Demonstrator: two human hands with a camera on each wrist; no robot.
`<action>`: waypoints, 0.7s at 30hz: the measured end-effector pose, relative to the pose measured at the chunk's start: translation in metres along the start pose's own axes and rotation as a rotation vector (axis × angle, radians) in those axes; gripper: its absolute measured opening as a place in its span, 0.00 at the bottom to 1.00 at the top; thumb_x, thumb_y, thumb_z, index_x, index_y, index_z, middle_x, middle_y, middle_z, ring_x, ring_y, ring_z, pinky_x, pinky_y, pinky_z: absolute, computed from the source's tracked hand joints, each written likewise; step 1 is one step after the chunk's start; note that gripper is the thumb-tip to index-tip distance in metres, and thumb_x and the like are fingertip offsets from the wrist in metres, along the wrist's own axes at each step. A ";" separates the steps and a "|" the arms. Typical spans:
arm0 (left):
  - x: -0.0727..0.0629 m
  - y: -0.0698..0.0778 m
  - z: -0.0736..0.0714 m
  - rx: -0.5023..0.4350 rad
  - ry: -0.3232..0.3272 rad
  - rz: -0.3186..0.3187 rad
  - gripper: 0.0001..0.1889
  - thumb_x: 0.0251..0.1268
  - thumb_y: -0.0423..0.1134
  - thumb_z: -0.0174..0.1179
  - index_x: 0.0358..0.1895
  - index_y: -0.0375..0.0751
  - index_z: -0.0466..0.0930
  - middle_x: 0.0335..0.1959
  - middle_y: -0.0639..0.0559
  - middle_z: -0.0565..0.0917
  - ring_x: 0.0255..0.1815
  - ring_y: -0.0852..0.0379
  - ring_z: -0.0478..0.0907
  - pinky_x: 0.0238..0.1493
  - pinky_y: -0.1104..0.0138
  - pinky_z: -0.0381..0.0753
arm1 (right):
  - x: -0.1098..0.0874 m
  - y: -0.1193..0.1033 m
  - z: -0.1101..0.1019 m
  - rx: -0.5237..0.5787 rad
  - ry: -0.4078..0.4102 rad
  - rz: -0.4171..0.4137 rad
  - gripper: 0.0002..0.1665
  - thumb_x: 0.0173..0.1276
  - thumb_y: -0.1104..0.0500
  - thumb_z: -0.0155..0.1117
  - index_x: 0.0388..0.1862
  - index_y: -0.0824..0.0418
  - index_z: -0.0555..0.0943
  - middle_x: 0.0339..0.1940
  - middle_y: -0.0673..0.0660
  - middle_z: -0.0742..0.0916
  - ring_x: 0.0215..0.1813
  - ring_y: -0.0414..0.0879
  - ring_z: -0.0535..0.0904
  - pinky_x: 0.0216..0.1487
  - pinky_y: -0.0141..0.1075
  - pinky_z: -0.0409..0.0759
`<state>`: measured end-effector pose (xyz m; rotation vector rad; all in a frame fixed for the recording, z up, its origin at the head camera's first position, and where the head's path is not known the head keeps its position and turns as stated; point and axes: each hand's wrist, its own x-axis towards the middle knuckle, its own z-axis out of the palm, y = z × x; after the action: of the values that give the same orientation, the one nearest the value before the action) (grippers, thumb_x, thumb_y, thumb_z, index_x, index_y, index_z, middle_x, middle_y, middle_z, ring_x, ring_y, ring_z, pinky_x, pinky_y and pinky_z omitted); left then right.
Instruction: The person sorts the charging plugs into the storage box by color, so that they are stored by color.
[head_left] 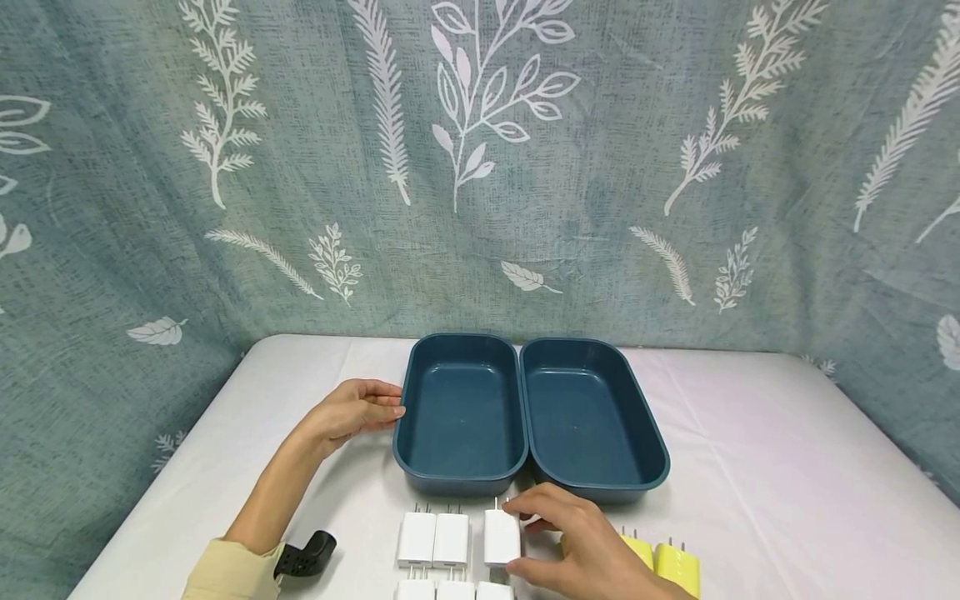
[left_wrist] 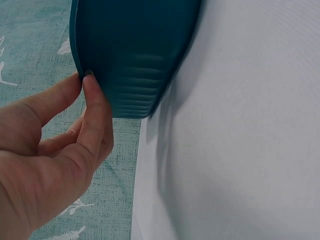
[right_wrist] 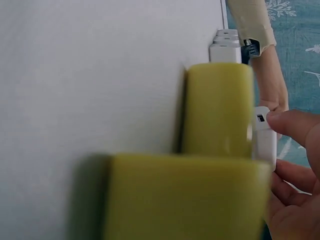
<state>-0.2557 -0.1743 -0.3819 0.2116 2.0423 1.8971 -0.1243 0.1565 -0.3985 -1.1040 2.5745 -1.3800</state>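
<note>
My left hand pinches the rim of the left dark blue tray between thumb and fingers; the left wrist view shows this grip at the tray wall. In front of the trays, my right hand holds a white charger plug by its two ends, thumb at the port end and a finger near the prongs. The right wrist view shows the thumb against the charger's port face. Two white chargers stand side by side just left of it.
The right dark blue tray touches the left one. More white chargers line the front edge of the view. Yellow chargers lie at the right, partly behind my right hand. A patterned curtain hangs behind the white table.
</note>
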 end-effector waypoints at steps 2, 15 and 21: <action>0.000 0.000 0.000 0.001 -0.001 -0.001 0.22 0.67 0.23 0.59 0.60 0.15 0.67 0.39 0.46 0.82 0.39 0.59 0.82 0.48 0.63 0.84 | 0.000 -0.003 -0.002 0.019 -0.003 -0.019 0.24 0.64 0.53 0.74 0.58 0.55 0.80 0.52 0.47 0.82 0.50 0.39 0.79 0.48 0.37 0.84; 0.000 -0.001 -0.001 -0.008 -0.003 0.002 0.21 0.67 0.23 0.58 0.60 0.15 0.67 0.40 0.45 0.83 0.40 0.58 0.82 0.48 0.64 0.83 | 0.010 -0.012 -0.016 0.094 0.032 -0.141 0.27 0.64 0.58 0.73 0.61 0.61 0.78 0.55 0.53 0.82 0.54 0.46 0.81 0.51 0.41 0.83; 0.001 -0.001 0.000 -0.011 -0.010 0.008 0.22 0.67 0.23 0.58 0.60 0.15 0.67 0.40 0.44 0.83 0.40 0.58 0.83 0.47 0.64 0.84 | 0.021 -0.014 -0.024 0.067 0.059 -0.142 0.26 0.62 0.59 0.75 0.59 0.61 0.80 0.53 0.54 0.83 0.51 0.46 0.82 0.50 0.38 0.83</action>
<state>-0.2563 -0.1739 -0.3829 0.2260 2.0269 1.9076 -0.1394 0.1562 -0.3675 -1.2766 2.5115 -1.5398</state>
